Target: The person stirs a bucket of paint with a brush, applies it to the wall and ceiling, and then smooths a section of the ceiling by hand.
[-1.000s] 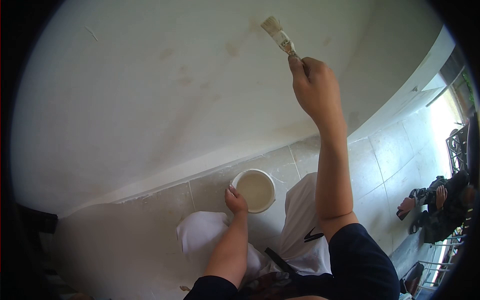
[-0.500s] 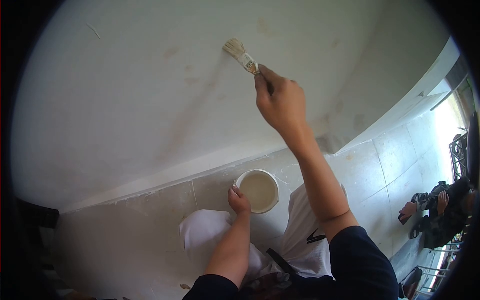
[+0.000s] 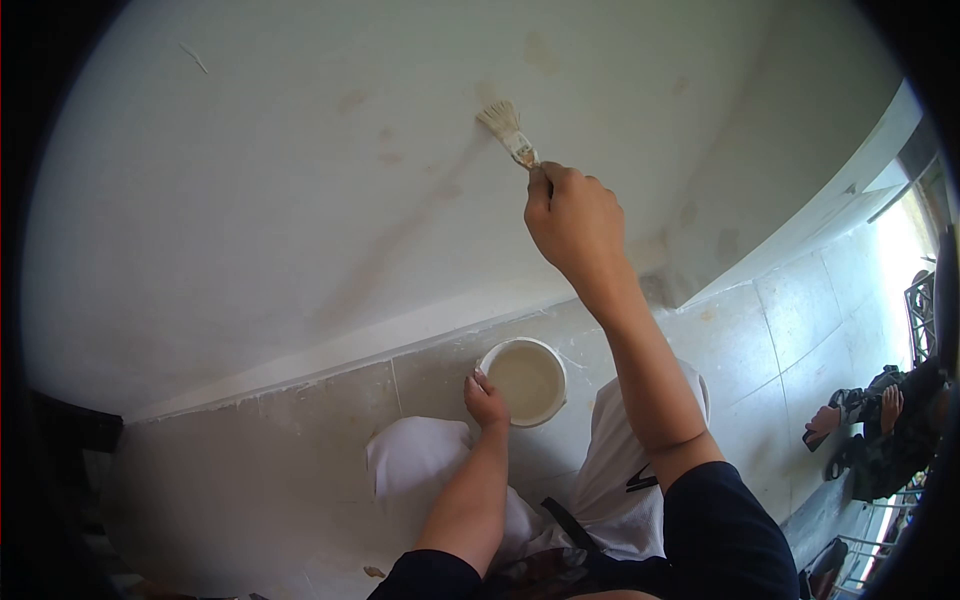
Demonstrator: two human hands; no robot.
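My right hand [image 3: 578,222] is closed round the handle of a paintbrush [image 3: 508,130], its pale bristles spread against the white wall [image 3: 270,190]. A damp patch shows on the wall just above the bristle tips. Lower down, my left hand [image 3: 486,400] grips the left rim of a white bucket [image 3: 562,385]. Cloudy, pale liquid partly fills this bucket, which is between my knees and the wall.
Large grey floor tiles [image 3: 270,460] meet the wall along a low skirting [image 3: 300,372]. On the right, a wall section [image 3: 790,190] juts out. Beyond it, another person [image 3: 885,440] in dark clothes sits near metal racks. A dark object [image 3: 80,425] stands at far left.
My right hand and the brush have moved slightly down and right, and the bristles are now splayed on the wall. My left hand keeps its grip on the bucket.
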